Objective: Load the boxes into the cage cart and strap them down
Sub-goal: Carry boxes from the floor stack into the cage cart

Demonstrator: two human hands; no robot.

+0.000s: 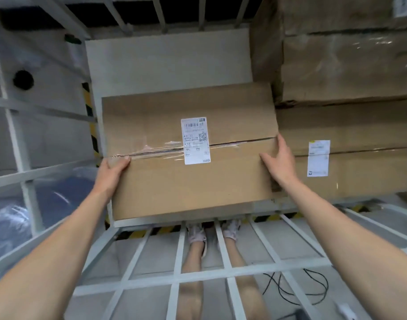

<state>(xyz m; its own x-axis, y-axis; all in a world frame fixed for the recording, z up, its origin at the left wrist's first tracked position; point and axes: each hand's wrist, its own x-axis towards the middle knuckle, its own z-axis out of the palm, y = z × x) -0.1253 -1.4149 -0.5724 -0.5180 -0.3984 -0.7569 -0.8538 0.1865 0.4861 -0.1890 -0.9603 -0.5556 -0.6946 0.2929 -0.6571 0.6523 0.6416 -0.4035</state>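
Note:
A brown cardboard box [165,181] with a white shipping label and a taped seam sits low inside the white metal cage cart [20,144]. My left hand [113,168] grips its left edge, thumb on top at the seam. My right hand [281,161] holds its right edge, thumb and fingers spread over the top corner. To the right stands a stack of brown boxes: a labelled box [359,165] at the bottom and larger tape-wrapped boxes [345,65] above it.
The cart's white floor panel [165,63] shows behind the held box. A barred cart side [221,273] lies in front, my legs and shoes visible through it. Black cables [313,287] lie on the floor at lower right. Plastic-wrapped blue goods [36,215] sit outside the left bars.

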